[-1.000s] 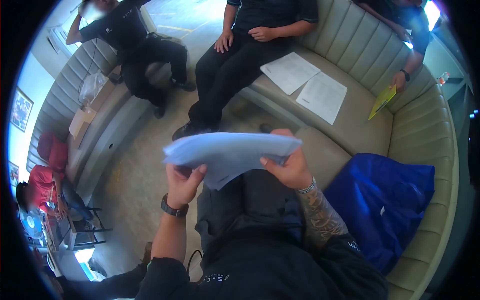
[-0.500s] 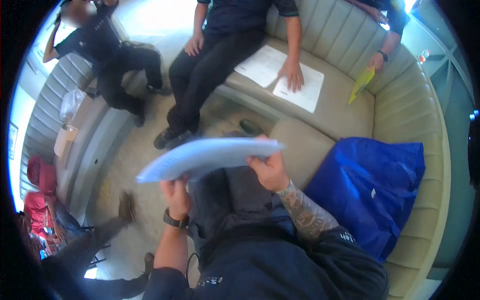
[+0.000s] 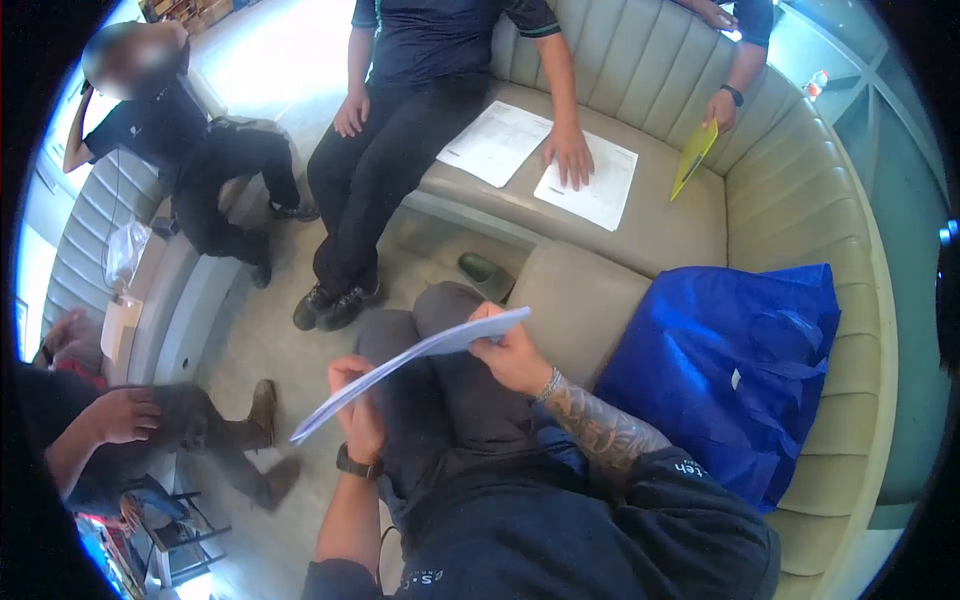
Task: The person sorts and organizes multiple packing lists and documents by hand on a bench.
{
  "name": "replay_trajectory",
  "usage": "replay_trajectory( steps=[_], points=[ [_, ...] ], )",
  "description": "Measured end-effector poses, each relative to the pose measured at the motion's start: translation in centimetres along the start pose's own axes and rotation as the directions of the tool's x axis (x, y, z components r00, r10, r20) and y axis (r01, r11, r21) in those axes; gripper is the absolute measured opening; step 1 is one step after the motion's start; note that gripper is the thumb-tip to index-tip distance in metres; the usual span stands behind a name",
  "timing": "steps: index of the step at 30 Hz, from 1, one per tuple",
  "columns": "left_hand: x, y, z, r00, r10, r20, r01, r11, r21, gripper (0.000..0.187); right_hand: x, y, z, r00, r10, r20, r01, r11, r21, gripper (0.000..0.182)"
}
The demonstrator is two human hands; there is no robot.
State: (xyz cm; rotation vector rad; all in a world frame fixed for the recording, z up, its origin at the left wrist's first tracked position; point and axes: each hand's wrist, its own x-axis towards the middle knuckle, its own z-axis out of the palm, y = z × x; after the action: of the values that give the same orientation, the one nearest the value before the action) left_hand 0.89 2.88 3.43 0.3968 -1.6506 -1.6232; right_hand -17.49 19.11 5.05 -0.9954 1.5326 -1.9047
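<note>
A thin stack of white papers is held above my lap, seen nearly edge-on and slightly bowed. My right hand pinches its right end, with the thumb on the near side. At the lower left part of the stack, my left hand is closed on the sheets, its fingertips partly hidden by them. Beside my right arm lies a large blue bag on the curved seat.
Across from me a seated person's hand rests on white printed sheets on the bench. Another person's hand holds a yellow folder. A green shoe is on the floor. More people sit at the left.
The paper stack has tipped from showing its broad face to nearly edge-on, and its left end has dropped. Both hands keep hold. At the left, a person has come further into view.
</note>
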Motion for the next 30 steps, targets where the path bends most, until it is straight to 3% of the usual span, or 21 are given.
replay_trajectory(
  steps=[2, 4, 6, 8, 9, 12, 14, 16, 17, 19, 21, 23, 25, 30],
  points=[
    [-1.3, 1.1, -0.1, 0.989, -0.073, -0.129, 0.066, 0.996, -0.055, 0.017, -1.2, -0.9, 0.3, 0.996, 0.073, -0.060, -0.071, 0.996, 0.046, 0.013],
    [-0.9, 1.1, -0.8, 0.998, -0.038, -0.042, 0.036, 0.999, -0.029, 0.019, 0.0, -1.3, -0.3, 0.998, 0.003, 0.060, 0.001, 0.998, -0.056, 0.012],
    [-0.8, 0.8, 0.3, 0.970, -0.199, -0.139, 0.199, 0.980, -0.012, 0.021, -0.3, 0.8, -0.6, 0.999, -0.008, 0.050, 0.014, 0.992, -0.127, 0.012],
    [0.1, 0.6, 0.3, 0.976, -0.195, -0.094, 0.199, 0.980, 0.031, 0.023, -0.8, 3.4, -0.4, 0.974, 0.225, 0.006, -0.224, 0.973, -0.063, 0.010],
    [0.5, 0.8, 0.0, 0.978, -0.198, -0.066, 0.203, 0.976, 0.080, 0.025, -0.4, 3.7, 0.0, 0.995, 0.089, 0.038, -0.086, 0.994, -0.071, 0.014],
    [1.0, 1.9, -0.9, 0.963, -0.266, -0.040, 0.269, 0.956, 0.119, 0.029, -0.3, 3.3, -0.3, 0.998, 0.065, -0.005, -0.065, 0.997, -0.049, 0.020],
    [1.1, 1.7, -0.9, 0.957, -0.285, -0.060, 0.282, 0.958, -0.051, 0.030, -0.2, 0.5, -1.1, 0.995, 0.089, 0.043, -0.086, 0.993, -0.075, 0.026],
    [1.1, 2.6, -0.4, 0.941, -0.336, -0.036, 0.332, 0.939, -0.088, 0.030, -0.4, -0.4, -1.8, 0.950, 0.272, 0.153, -0.226, 0.938, -0.265, 0.045],
    [0.9, 2.4, -0.3, 0.933, -0.359, -0.009, 0.356, 0.928, -0.108, 0.031, -0.9, -0.1, -1.8, 0.947, 0.284, 0.147, -0.239, 0.934, -0.265, 0.045],
    [0.8, 1.9, -0.1, 0.929, -0.369, 0.015, 0.368, 0.920, -0.131, 0.031, -1.2, 0.9, -1.8, 0.949, 0.287, 0.130, -0.270, 0.954, -0.131, 0.040],
    [0.7, 1.1, 0.0, 0.918, -0.392, -0.053, 0.391, 0.920, -0.025, 0.031, -1.5, 1.2, -1.9, 0.944, 0.304, 0.128, -0.302, 0.953, -0.038, 0.038],
    [0.8, 0.1, 0.2, 0.901, -0.425, -0.089, 0.416, 0.903, -0.106, 0.031, -2.1, 1.1, -2.6, 0.942, 0.313, 0.122, -0.322, 0.945, 0.055, 0.036],
    [1.0, -0.9, 0.0, 0.879, -0.462, -0.116, 0.437, 0.880, -0.186, 0.032, -2.8, -1.3, -2.9, 0.715, 0.641, 0.280, -0.683, 0.725, 0.087, 0.032],
    [1.3, -2.8, 0.0, 0.852, -0.524, 0.000, 0.517, 0.839, -0.169, 0.036, -3.5, 0.5, -3.4, 0.794, 0.604, 0.069, -0.591, 0.742, 0.317, 0.032]
  ],
)
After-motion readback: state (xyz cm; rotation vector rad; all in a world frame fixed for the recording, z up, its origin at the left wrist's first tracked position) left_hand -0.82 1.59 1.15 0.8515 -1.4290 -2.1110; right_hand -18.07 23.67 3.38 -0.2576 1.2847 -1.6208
